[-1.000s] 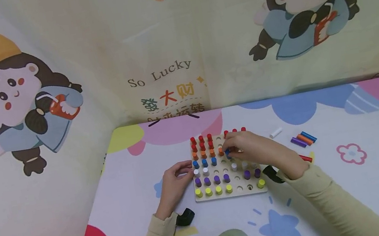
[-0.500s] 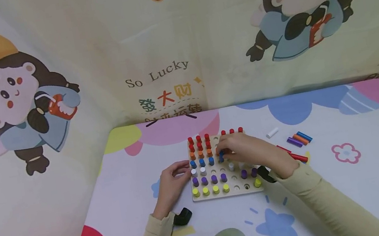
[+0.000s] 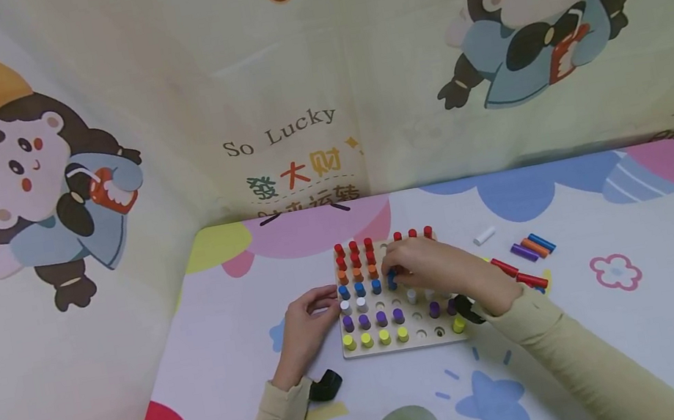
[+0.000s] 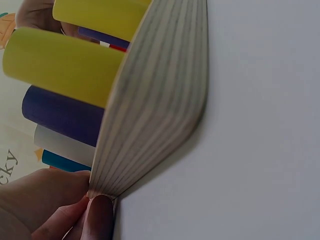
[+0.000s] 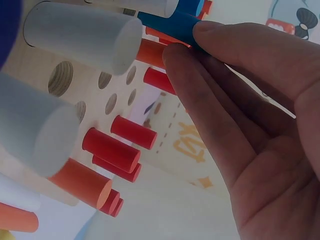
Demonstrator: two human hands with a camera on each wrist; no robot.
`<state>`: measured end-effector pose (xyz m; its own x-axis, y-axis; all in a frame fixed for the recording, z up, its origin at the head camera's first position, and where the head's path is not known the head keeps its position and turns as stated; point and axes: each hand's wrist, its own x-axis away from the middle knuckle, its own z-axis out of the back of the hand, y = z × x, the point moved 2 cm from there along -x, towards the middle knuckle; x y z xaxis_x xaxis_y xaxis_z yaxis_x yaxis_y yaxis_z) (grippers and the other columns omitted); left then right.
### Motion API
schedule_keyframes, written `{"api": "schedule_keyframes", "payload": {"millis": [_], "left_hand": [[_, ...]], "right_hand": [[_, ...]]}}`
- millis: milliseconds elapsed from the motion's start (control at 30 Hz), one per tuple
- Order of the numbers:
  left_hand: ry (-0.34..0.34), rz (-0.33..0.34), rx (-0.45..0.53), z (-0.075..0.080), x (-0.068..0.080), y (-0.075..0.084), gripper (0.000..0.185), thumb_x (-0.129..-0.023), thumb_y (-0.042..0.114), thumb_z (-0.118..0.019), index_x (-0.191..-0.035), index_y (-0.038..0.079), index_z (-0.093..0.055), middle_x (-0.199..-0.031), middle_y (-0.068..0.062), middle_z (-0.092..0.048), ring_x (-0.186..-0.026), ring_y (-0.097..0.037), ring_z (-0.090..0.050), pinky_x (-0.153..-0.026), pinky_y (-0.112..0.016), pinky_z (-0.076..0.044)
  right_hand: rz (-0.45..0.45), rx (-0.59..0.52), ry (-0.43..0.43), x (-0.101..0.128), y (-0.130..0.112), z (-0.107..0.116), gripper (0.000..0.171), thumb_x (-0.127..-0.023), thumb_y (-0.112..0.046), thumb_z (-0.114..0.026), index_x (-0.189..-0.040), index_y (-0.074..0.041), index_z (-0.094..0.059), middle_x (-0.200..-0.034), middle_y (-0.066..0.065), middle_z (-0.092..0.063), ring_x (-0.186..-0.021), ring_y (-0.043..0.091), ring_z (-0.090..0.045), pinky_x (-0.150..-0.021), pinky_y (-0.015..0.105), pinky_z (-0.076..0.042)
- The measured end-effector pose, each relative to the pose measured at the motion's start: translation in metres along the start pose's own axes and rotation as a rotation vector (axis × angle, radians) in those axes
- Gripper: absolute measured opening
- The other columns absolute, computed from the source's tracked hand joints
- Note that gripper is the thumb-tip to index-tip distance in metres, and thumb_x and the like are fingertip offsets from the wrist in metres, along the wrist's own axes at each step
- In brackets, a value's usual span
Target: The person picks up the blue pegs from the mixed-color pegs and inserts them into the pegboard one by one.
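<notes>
A wooden pegboard (image 3: 408, 344) lies on the table, with rows of red, orange, blue, white, purple and yellow pegs standing in its holes. At its left edge, my left hand (image 3: 306, 330) grips the rim; the left wrist view shows thumb and fingers (image 4: 47, 197) against the board's side (image 4: 155, 100). Above the board, my right hand (image 3: 436, 264) pinches a blue peg (image 5: 175, 25) between thumb and fingertips, upright in the blue row. The peg's lower end appears to be at a hole, though seating is hard to tell. Several holes (image 5: 60, 79) have no peg.
Right of the board lie a white peg (image 3: 485, 236), a group of purple, orange and blue pegs (image 3: 534, 248), and red pegs (image 3: 531, 280) partly behind my right forearm. A printed curtain (image 3: 420, 144) rises behind the table.
My right hand has moved left with the blue peg, to the row's fourth place, then slightly lower. My left hand stays at the board's edge. The view has shifted slightly.
</notes>
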<state>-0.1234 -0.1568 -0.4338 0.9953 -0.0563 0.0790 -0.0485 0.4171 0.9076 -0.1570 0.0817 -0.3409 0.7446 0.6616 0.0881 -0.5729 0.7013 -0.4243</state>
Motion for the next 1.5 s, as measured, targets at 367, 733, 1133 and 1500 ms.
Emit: {"api": "schedule_keyframes", "payload": {"millis": [367,733,1133,1500], "left_hand": [[0.002,0.001,0.006,-0.0002,0.0004,-0.0007,0.03,-0.091,0.016,-0.072,-0.12,0.011,-0.07,-0.115,-0.004,-0.071,-0.098,-0.016,-0.068,-0.089,-0.032,-0.057],[0.016,-0.007,0.027,-0.002,0.0005,-0.0008,0.032,-0.091,0.013,-0.072,-0.122,0.007,-0.069,-0.118,-0.008,-0.07,-0.1,-0.02,-0.068,-0.089,-0.036,-0.057],[0.01,0.004,0.014,-0.0017,-0.002,-0.0028,0.03,-0.091,0.015,-0.073,-0.12,0.01,-0.07,-0.117,-0.006,-0.07,-0.099,-0.018,-0.068,-0.09,-0.035,-0.056],[0.017,-0.001,0.004,-0.0023,-0.0025,-0.0022,0.031,-0.091,0.012,-0.072,-0.121,0.008,-0.069,-0.118,-0.008,-0.07,-0.1,-0.02,-0.069,-0.09,-0.036,-0.056]], "right_hand": [[-0.006,-0.012,-0.015,-0.0039,0.0001,-0.0039,0.013,-0.088,-0.012,-0.075,-0.101,-0.011,-0.076,-0.098,0.0,-0.07,-0.085,0.011,-0.06,-0.081,0.028,-0.057],[0.0,-0.002,-0.018,-0.0033,0.0004,-0.0037,0.012,-0.088,-0.012,-0.075,-0.1,-0.01,-0.076,-0.097,0.0,-0.07,-0.087,0.013,-0.062,-0.083,0.03,-0.057],[-0.021,0.018,-0.041,-0.0044,-0.0017,-0.0026,0.012,-0.088,-0.013,-0.075,-0.1,-0.01,-0.077,-0.096,0.0,-0.07,-0.084,0.012,-0.06,-0.081,0.029,-0.057],[-0.049,0.029,-0.053,-0.0077,0.0022,-0.0075,0.016,-0.087,-0.014,-0.077,-0.102,-0.01,-0.077,-0.095,0.0,-0.07,-0.083,0.012,-0.06,-0.081,0.028,-0.057]]}}
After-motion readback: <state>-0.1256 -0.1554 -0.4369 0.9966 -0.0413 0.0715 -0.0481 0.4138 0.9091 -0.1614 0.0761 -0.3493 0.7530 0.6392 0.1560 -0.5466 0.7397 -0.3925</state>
